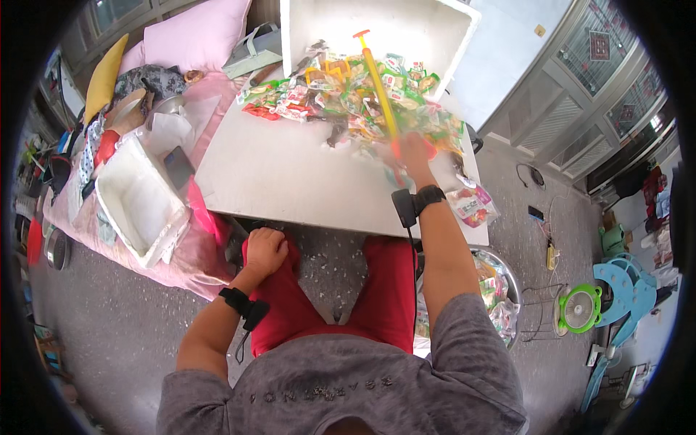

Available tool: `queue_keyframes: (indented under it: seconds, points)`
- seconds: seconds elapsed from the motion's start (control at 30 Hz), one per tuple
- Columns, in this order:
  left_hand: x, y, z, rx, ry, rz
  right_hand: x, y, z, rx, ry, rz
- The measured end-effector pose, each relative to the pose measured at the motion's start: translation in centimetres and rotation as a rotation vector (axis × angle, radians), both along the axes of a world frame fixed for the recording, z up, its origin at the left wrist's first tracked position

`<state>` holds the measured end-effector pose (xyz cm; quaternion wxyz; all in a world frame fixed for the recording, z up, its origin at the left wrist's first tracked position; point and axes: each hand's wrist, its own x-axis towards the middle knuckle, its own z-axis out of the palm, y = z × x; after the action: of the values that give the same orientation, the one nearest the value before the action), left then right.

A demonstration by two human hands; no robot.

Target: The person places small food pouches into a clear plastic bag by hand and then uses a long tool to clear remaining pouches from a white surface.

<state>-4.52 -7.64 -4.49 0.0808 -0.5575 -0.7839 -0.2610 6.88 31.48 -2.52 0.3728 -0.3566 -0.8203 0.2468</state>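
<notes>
My right hand [416,155] is at the near edge of a heap of small sealed snack packets [348,92], closed around the orange end of a yellow toy-like rod tool [381,92]. The hand and that end are motion-blurred, so the shape of the end is unclear. The rod lies across the packets, its orange T-shaped handle pointing away from me. The heap spills from a white foam box [375,22] onto a pale tabletop [304,174]. My left hand [266,251] rests loosely on my left knee and holds nothing.
A larger printed bag [472,205] lies at the table's right edge. Below it, a metal basin [514,304] holds more packets. To the left, a small foam box [141,201] and a phone [179,167] lie on a pink-covered bed. A green fan [579,308] stands on the right.
</notes>
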Motion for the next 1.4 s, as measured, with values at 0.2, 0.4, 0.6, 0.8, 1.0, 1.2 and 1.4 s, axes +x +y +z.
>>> queue_keyframes:
  seconds: [0.2,0.4,0.6,0.8,1.0,1.2,1.4]
  points:
    - [0.1,-0.3,0.1,-0.012,-0.013,0.033,-2.9,-0.2,1.1,-0.036,-0.256,0.045]
    - [0.0,0.1,-0.2,-0.046,-0.008,0.055,-4.5,1.4,0.1,-0.133,-0.097,0.132]
    - [0.1,0.4,-0.2,-0.041,0.029,0.056,-0.8,-4.2,6.1,-0.549,0.185,0.190]
    - [0.3,0.8,0.0,-0.100,0.032,0.063,1.6,-8.9,9.7,-1.184,0.609,0.464]
    - [0.6,1.2,-0.3,-0.126,0.033,0.066,-0.6,-9.6,7.7,-0.817,0.513,0.628]
    - [0.9,1.3,-0.2,-0.115,0.046,0.073,-0.7,-10.9,6.5,-1.304,0.609,0.466]
    - [0.7,1.3,-0.5,-0.078,0.057,0.062,4.3,-15.8,5.4,-1.247,0.384,0.387]
